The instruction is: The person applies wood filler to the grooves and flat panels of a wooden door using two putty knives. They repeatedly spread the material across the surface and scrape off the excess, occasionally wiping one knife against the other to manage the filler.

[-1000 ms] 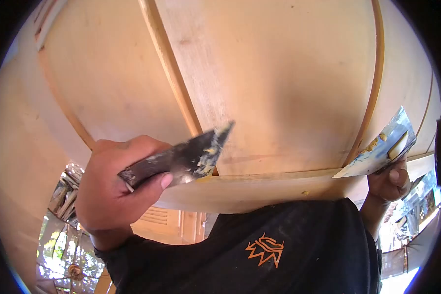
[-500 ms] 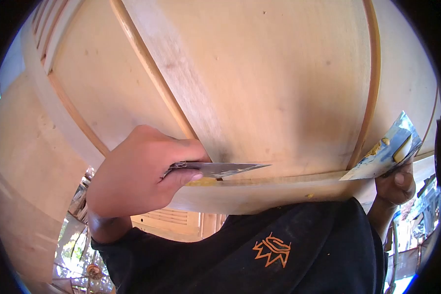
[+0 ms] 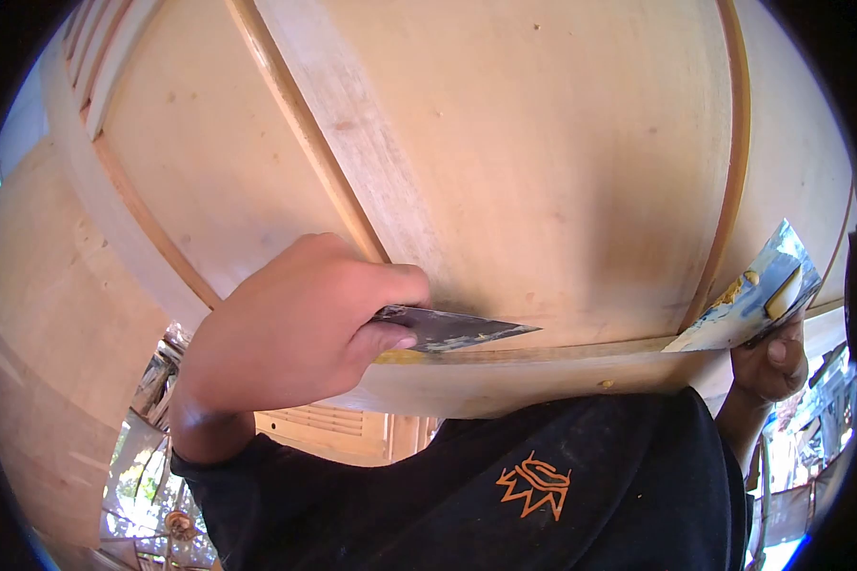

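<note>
My left hand (image 3: 305, 328) is closed round a thin dark scraper blade (image 3: 462, 330), its pointed corner toward the right. The blade lies over the lower edge of a pale wooden panel (image 3: 543, 171); whether it touches the wood I cannot tell. Yellowish filler (image 3: 400, 358) shows just under my thumb. At the right, my right hand (image 3: 773, 364) grips a wider, paint-stained metal plate (image 3: 747, 300) from below. The plate is tilted and bears a yellowish lump of filler (image 3: 730, 291) and a pale piece (image 3: 784, 293).
Raised wooden strips (image 3: 305, 128) run across the panelled surface. A pale rail (image 3: 505, 376) borders it near my black shirt (image 3: 467, 485). A slatted wooden piece (image 3: 328, 421) shows below the rail, and cluttered background appears at both lower sides.
My left hand and its blade have moved slightly right, and more of the blade's flat face shows. My right hand and the plate are nearly where they were.
</note>
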Motion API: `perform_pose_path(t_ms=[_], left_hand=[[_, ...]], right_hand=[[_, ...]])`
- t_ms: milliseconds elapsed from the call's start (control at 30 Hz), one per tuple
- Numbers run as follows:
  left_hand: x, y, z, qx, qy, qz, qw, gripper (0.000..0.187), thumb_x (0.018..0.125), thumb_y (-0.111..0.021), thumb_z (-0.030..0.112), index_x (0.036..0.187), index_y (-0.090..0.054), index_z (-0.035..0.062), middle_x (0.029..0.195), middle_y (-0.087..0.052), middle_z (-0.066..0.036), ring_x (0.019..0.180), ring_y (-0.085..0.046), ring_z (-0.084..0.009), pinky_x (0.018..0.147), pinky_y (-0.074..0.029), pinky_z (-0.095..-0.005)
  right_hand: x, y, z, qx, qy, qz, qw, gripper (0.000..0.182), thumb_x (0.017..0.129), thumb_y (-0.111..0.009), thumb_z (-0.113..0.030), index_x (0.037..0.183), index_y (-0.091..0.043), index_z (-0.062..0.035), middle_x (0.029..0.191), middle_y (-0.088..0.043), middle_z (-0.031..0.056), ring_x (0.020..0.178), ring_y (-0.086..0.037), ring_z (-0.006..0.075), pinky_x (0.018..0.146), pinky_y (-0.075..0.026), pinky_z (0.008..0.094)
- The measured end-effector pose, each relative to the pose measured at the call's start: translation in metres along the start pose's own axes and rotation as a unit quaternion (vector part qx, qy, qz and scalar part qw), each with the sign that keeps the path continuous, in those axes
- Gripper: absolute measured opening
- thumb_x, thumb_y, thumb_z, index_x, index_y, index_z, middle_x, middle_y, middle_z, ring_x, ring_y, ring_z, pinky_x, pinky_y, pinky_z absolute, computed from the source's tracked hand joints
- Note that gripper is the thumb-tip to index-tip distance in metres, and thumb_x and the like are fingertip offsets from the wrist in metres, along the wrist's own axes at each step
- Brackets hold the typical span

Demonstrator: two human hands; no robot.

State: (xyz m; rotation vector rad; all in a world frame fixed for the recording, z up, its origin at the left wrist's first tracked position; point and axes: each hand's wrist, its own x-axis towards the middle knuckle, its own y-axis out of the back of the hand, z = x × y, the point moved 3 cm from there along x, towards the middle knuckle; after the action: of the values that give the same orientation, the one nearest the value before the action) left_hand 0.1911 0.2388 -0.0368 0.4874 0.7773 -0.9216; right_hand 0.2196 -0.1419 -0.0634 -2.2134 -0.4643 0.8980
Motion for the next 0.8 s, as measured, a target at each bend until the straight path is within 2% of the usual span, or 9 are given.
perform_pose_path(t_ms=[300,500,600,800], left_hand=[[0.002,-0.003,0.007,0.044,-0.014,-0.025,0.999,0.01,0.072,-0.064,0.006,0.081,-0.061,0.0045,0.063,-0.056,-0.014,0.059,-0.057,-0.0332,0.053,-0.042,-0.0378],[-0.001,-0.005,0.015,0.068,-0.037,0.009,0.997,0.008,0.073,-0.063,0.006,0.081,-0.061,0.0054,0.064,-0.057,-0.014,0.06,-0.057,-0.0328,0.054,-0.043,-0.0382],[-0.003,-0.006,0.018,0.076,-0.052,0.021,0.996,0.012,0.07,-0.063,0.004,0.081,-0.062,0.0061,0.063,-0.057,-0.013,0.06,-0.057,-0.0321,0.055,-0.043,-0.038],[-0.012,-0.011,0.027,0.185,-0.093,0.016,0.978,0.018,0.065,-0.06,0.005,0.083,-0.062,0.0075,0.066,-0.06,-0.009,0.063,-0.06,-0.027,0.055,-0.047,-0.0357]], right_hand=[[-0.009,0.004,-0.002,0.003,0.0,0.027,1.0,0.077,0.065,-0.05,0.001,0.136,-0.02,0.0061,0.131,-0.04,0.0265,0.122,-0.04,0.042,0.102,-0.033,0.0532],[-0.01,0.004,-0.001,0.001,0.001,0.031,1.0,0.075,0.065,-0.05,0.0,0.135,-0.023,0.006,0.131,-0.041,0.0264,0.122,-0.041,0.0418,0.102,-0.033,0.053],[-0.01,0.004,-0.001,-0.001,0.001,0.031,1.0,0.075,0.065,-0.051,0.0,0.135,-0.024,0.0058,0.131,-0.041,0.0261,0.121,-0.042,0.0416,0.102,-0.033,0.0527],[-0.006,0.001,-0.001,0.001,-0.004,0.029,1.0,0.074,0.065,-0.051,-0.001,0.134,-0.026,0.0059,0.13,-0.042,0.0251,0.121,-0.042,0.041,0.103,-0.033,0.0523]])
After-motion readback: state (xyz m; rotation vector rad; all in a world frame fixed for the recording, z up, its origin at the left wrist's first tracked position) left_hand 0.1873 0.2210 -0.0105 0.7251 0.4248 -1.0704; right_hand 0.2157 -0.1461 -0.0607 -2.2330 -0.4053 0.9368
